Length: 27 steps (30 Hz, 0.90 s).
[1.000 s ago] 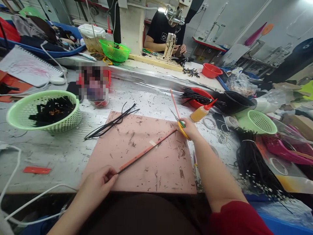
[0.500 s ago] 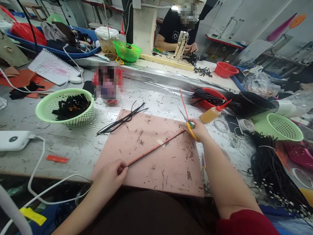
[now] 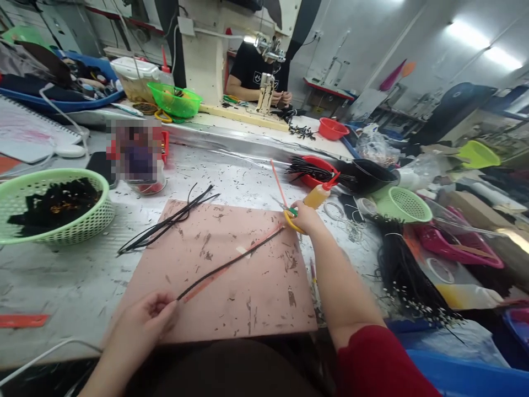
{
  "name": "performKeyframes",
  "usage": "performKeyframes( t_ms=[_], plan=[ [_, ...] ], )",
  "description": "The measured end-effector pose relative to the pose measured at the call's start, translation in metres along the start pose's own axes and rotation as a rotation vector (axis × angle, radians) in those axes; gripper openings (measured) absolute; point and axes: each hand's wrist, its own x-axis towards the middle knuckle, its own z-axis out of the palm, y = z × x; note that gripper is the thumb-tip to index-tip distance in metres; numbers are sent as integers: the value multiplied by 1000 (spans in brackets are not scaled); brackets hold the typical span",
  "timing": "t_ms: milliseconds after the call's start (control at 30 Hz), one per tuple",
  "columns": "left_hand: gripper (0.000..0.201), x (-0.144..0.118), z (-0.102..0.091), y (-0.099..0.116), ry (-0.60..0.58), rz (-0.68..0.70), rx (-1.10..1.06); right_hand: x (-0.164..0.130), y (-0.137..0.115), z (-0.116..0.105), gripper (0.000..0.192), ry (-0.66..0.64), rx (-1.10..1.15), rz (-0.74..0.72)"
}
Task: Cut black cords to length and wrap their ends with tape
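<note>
My left hand [image 3: 144, 320] is closed, pinching the near end of a thin black cord [image 3: 229, 263]. The cord runs slightly bowed to my right hand [image 3: 309, 219], above a worn pink board [image 3: 260, 298]. My right hand is wrapped round a pair of scissors [image 3: 292, 223] with yellow and green handles, blades pointing away from me. The cord's far end meets this hand; whether the fingers pinch it I cannot tell. Beneath the cord lies an orange strip [image 3: 206, 285] with a pale piece of tape [image 3: 243, 251]. Several loose black cords [image 3: 169, 223] lie across the board's far left corner.
A green basket [image 3: 97, 218] of black pieces stands at left. Beyond my right hand are a yellow glue bottle [image 3: 316, 197] and a red bowl [image 3: 309, 179] with black cords. A black cord bundle [image 3: 399, 270] lies at right. Across the bench, a person [image 3: 252, 71] sits behind a machine.
The view has swung to the right. The black cord, earlier straight along the orange strip, now bows away from it. Both hands keep their hold.
</note>
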Motion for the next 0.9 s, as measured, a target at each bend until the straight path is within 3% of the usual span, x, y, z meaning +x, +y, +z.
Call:
performKeyframes(
  t_ms=[133,300,467,633,767,900],
  plan=[
    [22,1,-3,7,-84,-176,-372,10,-2,-6,48,-62,3,-60],
    [21,1,7,24,-131,-241,-552,2,12,-21,37,-36,-2,-32],
    [15,-2,28,41,-120,-237,-655,-41,62,-30,18,34,3,225],
    [13,-2,53,61,-194,-227,-820,-75,89,0,27,108,186,411],
    [12,-4,68,73,-212,-198,-912,-87,66,22,13,261,477,363],
    [7,-15,76,73,-255,-174,-936,-119,5,40,5,382,826,164]
  ],
)
